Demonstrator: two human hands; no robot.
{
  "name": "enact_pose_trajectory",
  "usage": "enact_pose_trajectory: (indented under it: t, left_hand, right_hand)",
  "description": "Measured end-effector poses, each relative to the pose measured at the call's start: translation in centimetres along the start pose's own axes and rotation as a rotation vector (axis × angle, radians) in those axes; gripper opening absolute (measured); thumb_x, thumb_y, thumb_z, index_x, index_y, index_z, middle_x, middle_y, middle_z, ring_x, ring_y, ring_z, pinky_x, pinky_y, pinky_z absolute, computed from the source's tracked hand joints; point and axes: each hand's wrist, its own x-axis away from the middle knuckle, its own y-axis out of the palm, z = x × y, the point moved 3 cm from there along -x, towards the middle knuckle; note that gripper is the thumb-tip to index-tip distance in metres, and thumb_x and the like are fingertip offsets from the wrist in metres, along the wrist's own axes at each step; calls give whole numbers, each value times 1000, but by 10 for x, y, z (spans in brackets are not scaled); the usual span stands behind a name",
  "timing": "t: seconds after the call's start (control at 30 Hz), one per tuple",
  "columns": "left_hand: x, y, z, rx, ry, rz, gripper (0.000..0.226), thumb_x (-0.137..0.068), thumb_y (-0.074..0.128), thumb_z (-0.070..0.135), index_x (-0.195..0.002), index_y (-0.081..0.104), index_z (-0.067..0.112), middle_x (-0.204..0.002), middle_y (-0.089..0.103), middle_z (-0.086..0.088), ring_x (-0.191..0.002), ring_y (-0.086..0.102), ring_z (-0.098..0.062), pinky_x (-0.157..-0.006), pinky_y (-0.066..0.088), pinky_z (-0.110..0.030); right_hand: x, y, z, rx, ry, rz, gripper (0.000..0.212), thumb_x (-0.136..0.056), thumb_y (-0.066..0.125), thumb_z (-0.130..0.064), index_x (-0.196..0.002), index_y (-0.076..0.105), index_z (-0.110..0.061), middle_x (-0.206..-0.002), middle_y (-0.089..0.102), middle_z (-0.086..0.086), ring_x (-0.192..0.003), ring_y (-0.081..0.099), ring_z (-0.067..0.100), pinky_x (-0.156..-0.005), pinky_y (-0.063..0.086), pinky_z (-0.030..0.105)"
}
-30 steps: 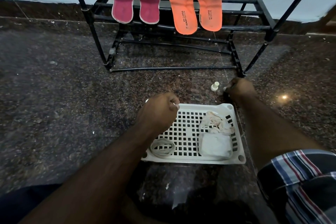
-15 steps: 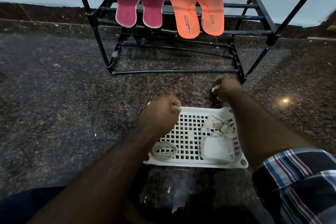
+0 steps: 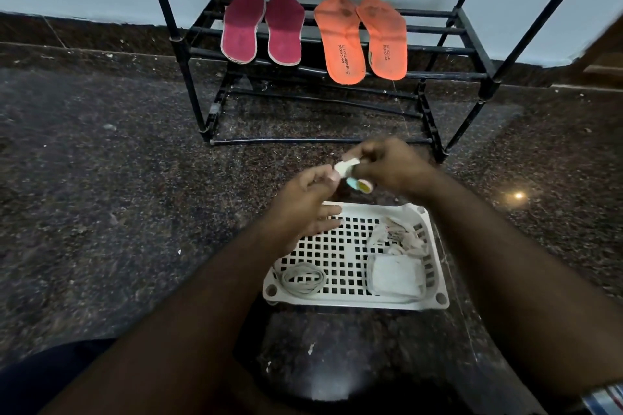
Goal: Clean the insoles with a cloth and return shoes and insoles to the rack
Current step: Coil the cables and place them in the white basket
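Right hand [image 3: 391, 167] grips small bottle [image 3: 350, 172]; left hand [image 3: 303, 202] pinches its cap. I judge orange insoles [image 3: 360, 37] light, floppy; grasp mid-length edges.

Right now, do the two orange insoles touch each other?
Touching. The head view shows the orange insoles overlapping near their top ends on the rack.

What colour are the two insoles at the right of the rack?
Orange, with dark printed lettering near the heels; the insoles show in the head view.
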Motion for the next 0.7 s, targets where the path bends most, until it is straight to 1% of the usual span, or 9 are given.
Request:
enact_pose_trajectory:
  t: [0.07,0.13,0.27,0.33,0.43,0.53,0.6,0.67,0.7]
  left_hand:
    - [5,3,5,249,-83,-91,38,-104,49,39,-136,53,20,-129,63,-14,-105,70,-36,-85,60,-47]
    - [9,3,7,343,-107,-123,38,-104,49,38,-133,54,14,-121,68,-18,-98,72,-36,-80,61,-43]
    - [13,2,5,382,-127,-96,29,-102,53,19,-129,57,7,-107,71,-18,-84,74,-28,-71,62,-33]
    - [14,3,5,381,-125,-112,27,-100,57,16,-126,59,7,-105,71,-16,-79,73,-23,-69,61,-30]
    - [16,5,5,329,-118,-149,28,-95,64,15,-123,62,11,-100,73,-10,-78,69,-18,-71,57,-27]
    - [14,1,8,327,-94,-74,29,-94,65,10,-123,63,11,-107,73,-14,-77,70,-20,-65,59,-25]
    - [11,-6,11,365,-69,19,29,-96,64,8,-124,62,11,-115,71,-18,-81,72,-23,-62,59,-25]
    - [8,-13,13,398,-54,102,28,-97,61,7,-125,61,11,-117,68,-19,-87,72,-27,-61,59,-25]
    - [7,-14,13,403,-54,130,28,-98,60,7,-125,60,11,-118,67,-19,-90,71,-28,-60,59,-25]
  right_hand:
    - [17,13,-16,16,-68,-77,25,-84,73,-9,-107,69,-18,-83,69,4,-63,61,15,-57,52,32]
    - [30,21,-23,-16,-84,-99,33,-81,76,-6,-110,66,-20,-81,67,4,-63,60,14,-57,51,31]
    - [49,17,-23,-78,-63,-33,36,-78,80,-7,-108,65,-19,-89,71,4,-70,66,13,-61,55,30]
    - [56,15,-21,-144,-63,2,33,-78,80,-7,-106,65,-17,-90,72,6,-68,66,12,-58,52,27]
    - [64,20,-16,-120,-81,75,33,-75,83,-10,-101,67,-20,-87,72,2,-67,67,11,-58,52,27]
    - [67,17,-10,-158,-82,145,31,-74,84,-12,-99,66,-19,-89,71,3,-71,69,14,-57,52,25]
    - [65,8,-3,-163,-51,203,24,-77,81,-12,-93,65,-19,-86,70,4,-72,70,16,-60,55,29]
    - [62,2,8,-44,-18,268,19,-81,78,-10,-88,64,-22,-85,70,-1,-75,69,13,-69,58,32]
    - [61,3,14,42,-2,276,20,-82,76,-8,-88,65,-23,-86,69,-5,-78,67,10,-70,57,30]
